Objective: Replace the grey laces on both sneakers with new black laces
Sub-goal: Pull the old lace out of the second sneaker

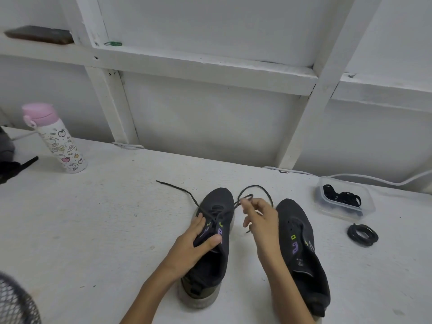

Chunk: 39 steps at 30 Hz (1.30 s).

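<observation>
Two dark sneakers stand toe-away on the white table. My left hand (199, 237) grips the left sneaker (208, 258) at its tongue, thumb across the opening. A grey lace (187, 194) is partly threaded in this shoe; one end trails out to the left. My right hand (259, 218) pinches the lace's other side, which loops above the toe. The right sneaker (301, 249) lies beside my right wrist with bare eyelets. A coiled black lace (362, 235) lies to the right.
A clear plastic tub (346, 215) with black laces sits at the right. A pink-capped bottle (58, 141) stands at the back left. A white cable (374, 177) runs along the wall. A mesh object (16, 300) is at the lower left.
</observation>
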### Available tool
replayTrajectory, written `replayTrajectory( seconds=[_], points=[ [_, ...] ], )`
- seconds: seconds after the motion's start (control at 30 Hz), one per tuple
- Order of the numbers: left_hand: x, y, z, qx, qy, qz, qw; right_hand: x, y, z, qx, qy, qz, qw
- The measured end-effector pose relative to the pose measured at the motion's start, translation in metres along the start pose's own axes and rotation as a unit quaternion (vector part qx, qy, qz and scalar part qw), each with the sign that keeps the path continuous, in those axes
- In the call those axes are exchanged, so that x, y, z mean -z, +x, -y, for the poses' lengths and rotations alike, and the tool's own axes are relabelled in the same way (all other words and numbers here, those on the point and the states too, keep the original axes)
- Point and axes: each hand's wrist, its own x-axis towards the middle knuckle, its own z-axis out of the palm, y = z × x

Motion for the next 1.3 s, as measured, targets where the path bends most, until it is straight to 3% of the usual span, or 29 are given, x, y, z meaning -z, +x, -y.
replayTrajectory(
  seconds=[0.13,0.2,0.37,0.43,0.53,0.6,0.67,0.77,0.83,1.0,1.07,1.3],
  points=[
    [-0.001,-0.001,-0.002,-0.009,0.007,0.003,1.0,-0.008,-0.009,-0.014,-0.032,-0.077,0.13,0.988],
    [-0.001,-0.001,-0.004,-0.009,0.006,0.002,1.0,-0.01,-0.008,-0.014,-0.016,-0.085,0.119,0.989],
    [0.0,-0.002,-0.003,-0.008,0.002,0.002,1.0,-0.003,-0.003,-0.001,0.027,0.017,-0.031,0.999],
    [0.0,-0.002,-0.003,-0.004,0.003,0.0,1.0,-0.004,-0.006,-0.004,0.017,0.014,-0.005,1.0],
    [0.0,-0.001,-0.002,-0.007,0.009,-0.002,1.0,-0.012,-0.013,-0.016,-0.021,-0.046,0.096,0.994],
    [0.0,-0.001,-0.002,-0.004,0.007,-0.004,1.0,-0.013,-0.014,-0.019,-0.023,-0.069,0.11,0.991],
    [0.0,-0.002,-0.003,0.0,0.005,-0.002,1.0,-0.009,-0.008,-0.015,-0.013,-0.048,0.056,0.997],
    [0.0,-0.002,-0.003,-0.005,0.002,0.0,1.0,0.002,0.007,-0.004,0.013,0.03,-0.094,0.995],
    [-0.001,-0.002,-0.003,0.0,0.0,-0.003,1.0,0.004,0.01,-0.001,0.019,0.055,-0.123,0.991],
    [0.0,-0.002,-0.005,-0.007,0.012,-0.002,1.0,-0.011,-0.008,-0.014,-0.026,-0.021,0.072,0.997],
    [0.0,-0.002,-0.006,-0.013,0.018,0.001,1.0,-0.013,-0.012,-0.022,-0.029,-0.044,0.097,0.994],
    [0.002,-0.003,-0.001,-0.033,0.015,0.014,0.999,0.001,0.009,-0.005,0.009,0.064,-0.125,0.99]
  ],
)
